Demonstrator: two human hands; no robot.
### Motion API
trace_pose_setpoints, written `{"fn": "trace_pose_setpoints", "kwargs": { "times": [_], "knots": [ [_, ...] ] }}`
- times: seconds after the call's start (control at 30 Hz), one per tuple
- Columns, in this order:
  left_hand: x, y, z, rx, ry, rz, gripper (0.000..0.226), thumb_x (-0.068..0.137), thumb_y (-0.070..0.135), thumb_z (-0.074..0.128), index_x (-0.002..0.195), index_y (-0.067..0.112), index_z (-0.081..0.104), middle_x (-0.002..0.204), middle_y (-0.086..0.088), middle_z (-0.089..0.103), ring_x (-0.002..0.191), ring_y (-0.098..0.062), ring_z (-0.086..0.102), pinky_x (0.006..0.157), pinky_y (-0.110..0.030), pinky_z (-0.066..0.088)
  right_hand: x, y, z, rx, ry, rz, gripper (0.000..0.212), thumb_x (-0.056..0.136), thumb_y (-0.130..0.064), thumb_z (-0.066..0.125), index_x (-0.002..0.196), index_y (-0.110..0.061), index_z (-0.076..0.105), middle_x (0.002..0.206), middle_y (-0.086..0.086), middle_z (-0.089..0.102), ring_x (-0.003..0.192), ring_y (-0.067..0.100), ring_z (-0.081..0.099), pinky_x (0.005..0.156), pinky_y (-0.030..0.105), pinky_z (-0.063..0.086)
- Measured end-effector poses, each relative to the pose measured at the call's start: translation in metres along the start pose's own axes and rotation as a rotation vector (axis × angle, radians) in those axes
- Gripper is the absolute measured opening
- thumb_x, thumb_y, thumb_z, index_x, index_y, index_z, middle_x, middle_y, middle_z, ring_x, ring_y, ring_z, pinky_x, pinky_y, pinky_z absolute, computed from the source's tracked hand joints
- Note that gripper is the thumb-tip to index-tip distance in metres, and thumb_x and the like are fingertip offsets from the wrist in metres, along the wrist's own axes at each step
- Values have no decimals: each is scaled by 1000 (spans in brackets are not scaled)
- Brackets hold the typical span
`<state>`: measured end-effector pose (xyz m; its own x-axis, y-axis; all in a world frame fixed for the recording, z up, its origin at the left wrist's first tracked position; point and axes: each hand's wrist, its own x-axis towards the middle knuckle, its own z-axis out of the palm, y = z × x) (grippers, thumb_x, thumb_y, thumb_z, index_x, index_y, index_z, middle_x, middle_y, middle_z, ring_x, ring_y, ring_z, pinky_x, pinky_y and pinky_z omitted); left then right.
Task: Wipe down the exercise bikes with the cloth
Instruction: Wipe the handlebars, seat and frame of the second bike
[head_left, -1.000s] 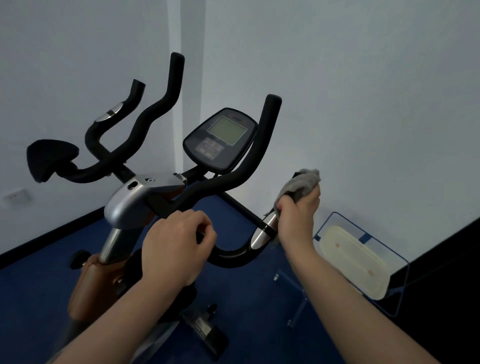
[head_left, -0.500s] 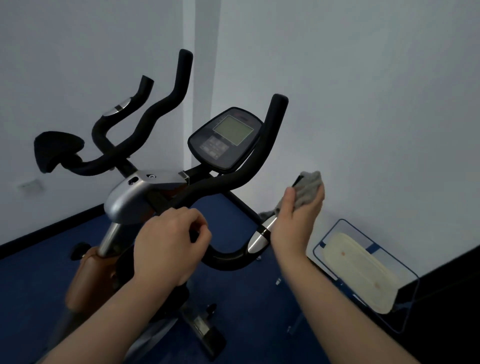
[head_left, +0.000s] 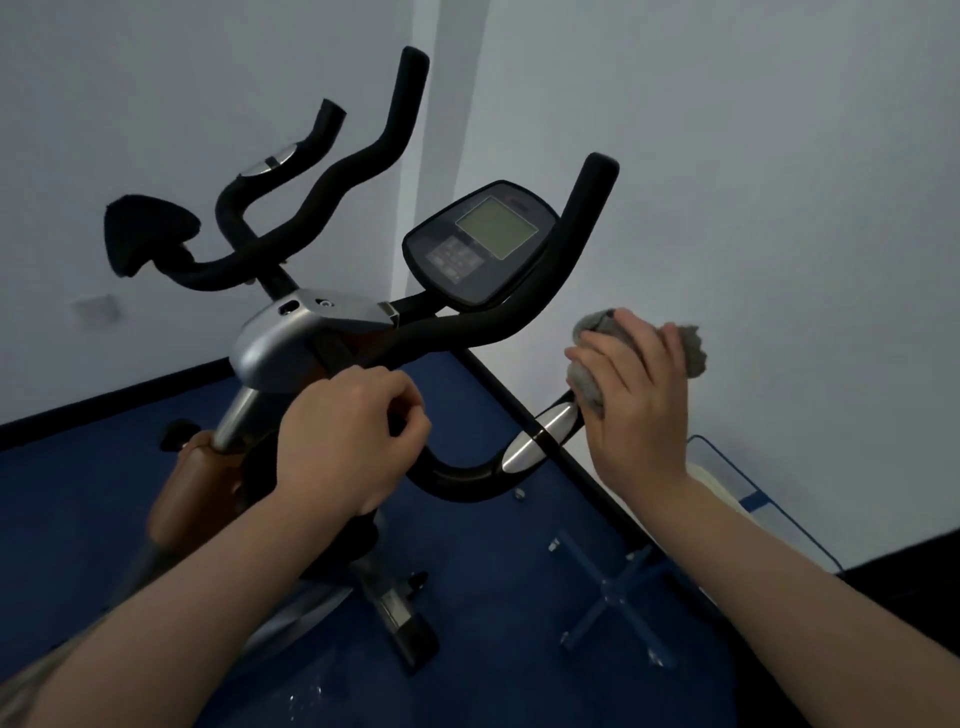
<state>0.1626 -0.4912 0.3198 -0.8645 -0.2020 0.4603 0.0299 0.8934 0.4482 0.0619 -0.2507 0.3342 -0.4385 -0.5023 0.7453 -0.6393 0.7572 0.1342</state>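
right hand (head_left: 636, 395) | slid cloth (head_left: 589, 382) up handlebar grip; now past silver sensor (head_left: 540, 439)

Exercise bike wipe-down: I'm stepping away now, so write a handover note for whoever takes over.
Left hand grips the black foam handlebar near the silver stem cover.
Right hand holds the crumpled grey cloth wrapped around the handlebar's right inner grip, just above the silver pulse sensor.
Done: cannot tell which parts are wiped.
Left: probably the outer bars, grey-screened console, frame.
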Motion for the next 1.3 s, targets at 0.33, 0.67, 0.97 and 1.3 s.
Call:
{"fn": "trace_pose_setpoints", "kwargs": {
  "times": [0.33, 0.67, 0.97, 1.3],
  "knots": [
    [-2, -1, -1, 4, 20, -2, 8, 84, 30, 64, 77, 29, 67, 70, 15, 59, 66, -8, 54, 56, -19, 29, 34, -24, -24, 120, -89, -129, 27, 97, -26, 55, 103, -6, 73, 103, 7, 71, 93, 27, 66, 84, 42, 52],
    [-1, -1, 0, -14, 20, 10, 11, 85, 31, 59, 79, 27, 67, 72, 14, 61, 67, -9, 54, 60, -26, 37, 19, -15, -26, 40, -383, -171, 39, 95, -46, 48, 110, -21, 74, 120, -5, 69, 128, 18, 53, 118, 47, 14],
    [-1, -3, 1, -15, 27, 33, 11, 85, 31, 59, 79, 26, 67, 70, 13, 60, 66, -9, 54, 59, -26, 37, 5, -39, -8, 81, -276, -225, 29, 95, -35, 49, 86, -17, 70, 85, -4, 68, 84, 20, 64, 98, 42, 42],
    [-5, -6, -1, -121, 90, 71, 21, 88, 33, 49, 81, 24, 66, 72, 12, 60, 67, -10, 55, 62, -32, 44, -8, -59, -8, 56, -334, -286, 29, 96, -38, 48, 91, -19, 69, 91, -4, 67, 91, 20, 64, 97, 43, 42]
  ]
}}
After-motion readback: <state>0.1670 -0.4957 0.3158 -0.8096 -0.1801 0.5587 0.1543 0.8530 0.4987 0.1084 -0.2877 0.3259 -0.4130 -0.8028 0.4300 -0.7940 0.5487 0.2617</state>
